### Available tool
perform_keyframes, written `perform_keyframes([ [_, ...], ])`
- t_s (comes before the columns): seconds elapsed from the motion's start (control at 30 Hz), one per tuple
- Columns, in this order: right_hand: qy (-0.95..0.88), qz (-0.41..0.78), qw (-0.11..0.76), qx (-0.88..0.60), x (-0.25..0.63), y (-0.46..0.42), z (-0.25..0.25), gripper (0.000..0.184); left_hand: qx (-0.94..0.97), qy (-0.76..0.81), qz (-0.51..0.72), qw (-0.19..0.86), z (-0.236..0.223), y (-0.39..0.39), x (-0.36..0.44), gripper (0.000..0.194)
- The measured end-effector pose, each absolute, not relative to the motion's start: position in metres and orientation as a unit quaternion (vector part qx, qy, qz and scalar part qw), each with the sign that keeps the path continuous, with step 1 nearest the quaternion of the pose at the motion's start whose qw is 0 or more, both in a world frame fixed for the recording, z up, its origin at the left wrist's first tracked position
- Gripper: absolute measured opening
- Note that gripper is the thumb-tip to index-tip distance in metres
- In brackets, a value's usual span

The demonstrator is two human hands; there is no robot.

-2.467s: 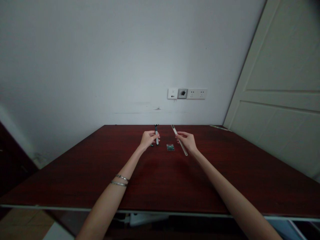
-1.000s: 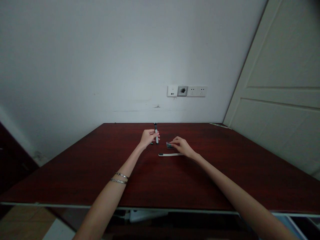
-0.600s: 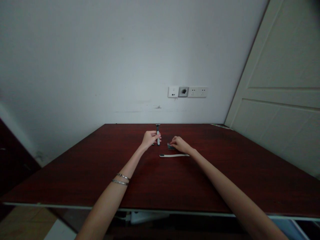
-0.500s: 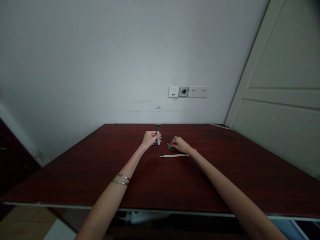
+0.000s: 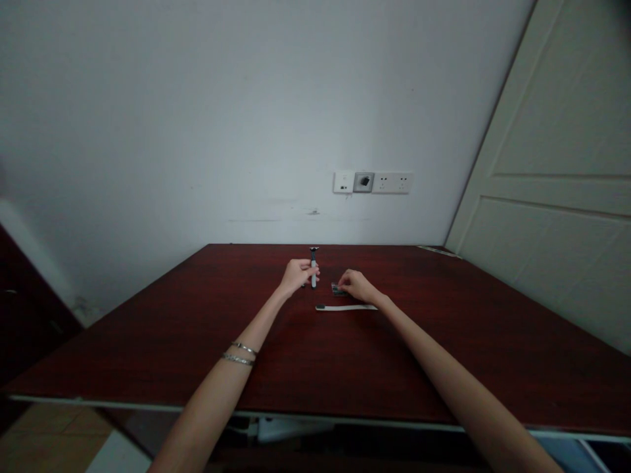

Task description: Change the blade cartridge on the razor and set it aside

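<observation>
Presently listed, item by item, from the fingers outward. Left hand (image 5: 296, 273): thumb and fingers closed in a pinch around the pale handle of a razor-like tool (image 5: 313, 278), its dark neck and crosswise head standing above the fingertips. Small dark object (image 5: 303, 285): just under the same fingers, mostly covered, kind not clear. Right hand (image 5: 355, 284): fingers bent down, tips nearly together, at a small clear case (image 5: 336, 290) with greenish contents; whether they gripped it or only touched it could not be told. Pale stick (image 5: 345, 307), dark-ended: flat on the table (image 5: 276, 355), on the near side of the right fingers, its far-right end passing by that wrist.

Hazards, as judged: a one-sided press by the right fingertips might have skidded the case; a dropped wrist might have nudged the stick; a slack left pinch might have let the tool swivel.
</observation>
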State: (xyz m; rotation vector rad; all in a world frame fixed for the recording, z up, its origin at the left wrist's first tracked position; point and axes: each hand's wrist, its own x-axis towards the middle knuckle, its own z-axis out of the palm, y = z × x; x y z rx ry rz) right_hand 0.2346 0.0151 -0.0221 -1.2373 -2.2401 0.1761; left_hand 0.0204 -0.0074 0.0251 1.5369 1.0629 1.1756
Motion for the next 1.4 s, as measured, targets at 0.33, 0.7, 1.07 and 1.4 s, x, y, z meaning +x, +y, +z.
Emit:
perform_keyframes([
  [0.33, -0.809, 0.191, 0.355, -0.429, 0.221, 0.005, 0.013, 0.014, 0.624, 0.432, 0.471, 0.449, 0.025, -0.008, 0.020, 0.015],
  [0.7, -0.804, 0.170, 0.400, -0.407, 0.203, -0.004, 0.031, 0.016, 0.625, 0.417, 0.477, 0.457, 0.021, -0.002, 0.021, 0.014],
  [1.07, -0.804, 0.141, 0.437, -0.377, 0.196, -0.009, 0.025, 0.017, 0.632, 0.405, 0.495, 0.438, 0.023, -0.004, 0.022, 0.012],
  [1.4, -0.866, -0.055, 0.367, -0.335, 0.207, -0.021, 0.022, 0.024, 0.608, 0.426, 0.503, 0.442, 0.025, -0.002, 0.021, 0.014],
])
